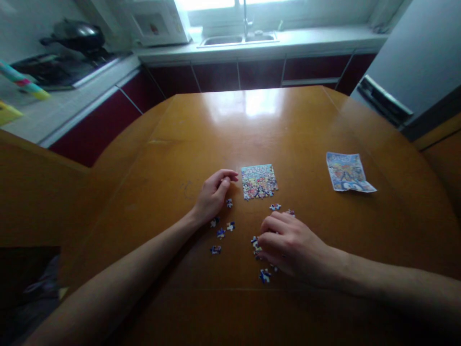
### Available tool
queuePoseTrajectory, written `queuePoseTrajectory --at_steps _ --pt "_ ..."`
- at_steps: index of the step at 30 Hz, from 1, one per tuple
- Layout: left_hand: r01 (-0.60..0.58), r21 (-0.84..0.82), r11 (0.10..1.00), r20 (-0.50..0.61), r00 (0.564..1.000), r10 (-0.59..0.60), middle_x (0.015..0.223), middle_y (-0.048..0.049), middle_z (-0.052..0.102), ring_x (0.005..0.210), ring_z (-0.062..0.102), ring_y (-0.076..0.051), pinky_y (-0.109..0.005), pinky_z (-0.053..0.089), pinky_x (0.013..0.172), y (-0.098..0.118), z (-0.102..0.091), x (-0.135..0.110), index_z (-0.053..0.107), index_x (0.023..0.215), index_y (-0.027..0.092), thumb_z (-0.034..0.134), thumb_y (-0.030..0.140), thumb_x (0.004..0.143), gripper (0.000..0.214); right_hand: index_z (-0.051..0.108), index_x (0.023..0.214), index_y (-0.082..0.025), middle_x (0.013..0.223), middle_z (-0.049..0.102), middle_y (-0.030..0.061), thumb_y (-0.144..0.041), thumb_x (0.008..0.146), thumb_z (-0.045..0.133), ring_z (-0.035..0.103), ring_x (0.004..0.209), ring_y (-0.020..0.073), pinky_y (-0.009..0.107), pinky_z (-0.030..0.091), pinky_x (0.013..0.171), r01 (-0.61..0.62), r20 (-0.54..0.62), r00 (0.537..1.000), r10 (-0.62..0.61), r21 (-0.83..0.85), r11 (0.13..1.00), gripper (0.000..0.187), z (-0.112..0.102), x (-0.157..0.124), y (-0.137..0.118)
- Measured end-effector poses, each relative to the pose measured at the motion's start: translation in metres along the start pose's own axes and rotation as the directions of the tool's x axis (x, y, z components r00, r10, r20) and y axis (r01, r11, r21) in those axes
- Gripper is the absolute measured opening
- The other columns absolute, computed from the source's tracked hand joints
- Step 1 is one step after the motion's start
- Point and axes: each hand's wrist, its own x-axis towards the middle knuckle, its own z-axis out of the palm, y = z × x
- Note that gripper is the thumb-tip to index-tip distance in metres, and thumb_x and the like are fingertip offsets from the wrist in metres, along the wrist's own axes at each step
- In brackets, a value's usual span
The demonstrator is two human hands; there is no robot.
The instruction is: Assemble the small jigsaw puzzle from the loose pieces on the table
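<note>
A partly joined small jigsaw puzzle [259,181] lies in the middle of the brown wooden table [324,120]. Several loose puzzle pieces [221,233] are scattered in front of it. My left hand [212,196] rests on the table just left of the puzzle, fingers curled, the index tip near the puzzle's upper left corner. My right hand [291,245] lies palm down over the loose pieces, fingers bent and pressed on some of them; whether it holds one is hidden.
A colourful printed picture sheet [347,172] lies on the table at the right. Behind the table run kitchen counters with a sink [237,39], a microwave [160,21] and a stove with a black pan [77,36].
</note>
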Motion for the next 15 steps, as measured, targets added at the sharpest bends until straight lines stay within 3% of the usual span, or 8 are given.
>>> queuePoseTrajectory --at_steps 3,7,15 --pt "0.003 -0.008 1.0 -0.002 1.0 -0.003 0.098 -0.006 0.072 0.093 0.065 -0.018 -0.033 0.051 0.086 0.001 0.0 0.0 0.067 0.105 0.016 0.047 0.023 0.097 0.023 0.062 0.084 -0.019 0.095 0.063 0.0053 -0.034 0.092 0.064 0.052 0.087 0.0198 0.035 0.043 0.076 -0.039 0.108 0.993 0.047 -0.07 0.997 0.017 0.012 -0.006 -0.006" --pt "0.001 -0.012 1.0 0.001 1.0 -0.001 0.098 -0.0063 0.072 0.093 0.066 -0.018 -0.033 0.051 0.086 0.001 0.0 0.0 0.067 0.105 0.016 0.046 0.023 0.097 0.023 0.061 0.084 -0.019 0.097 0.062 0.0054 -0.039 0.09 0.067 0.051 0.089 0.0211 0.036 0.044 0.078 -0.072 0.146 0.985 0.09 -0.126 0.989 0.021 0.019 -0.007 -0.001" --pt "-0.001 -0.015 1.0 0.005 1.0 0.002 0.098 -0.0059 0.071 0.094 0.065 -0.017 -0.033 0.051 0.087 -0.001 0.0 0.0 0.066 0.106 0.016 0.047 0.024 0.097 0.023 0.057 0.09 -0.018 0.097 0.061 0.0084 -0.024 0.09 0.061 0.05 0.09 0.0224 0.037 0.047 0.08 -0.079 0.199 0.975 0.099 -0.106 0.991 0.007 0.013 -0.005 -0.008"
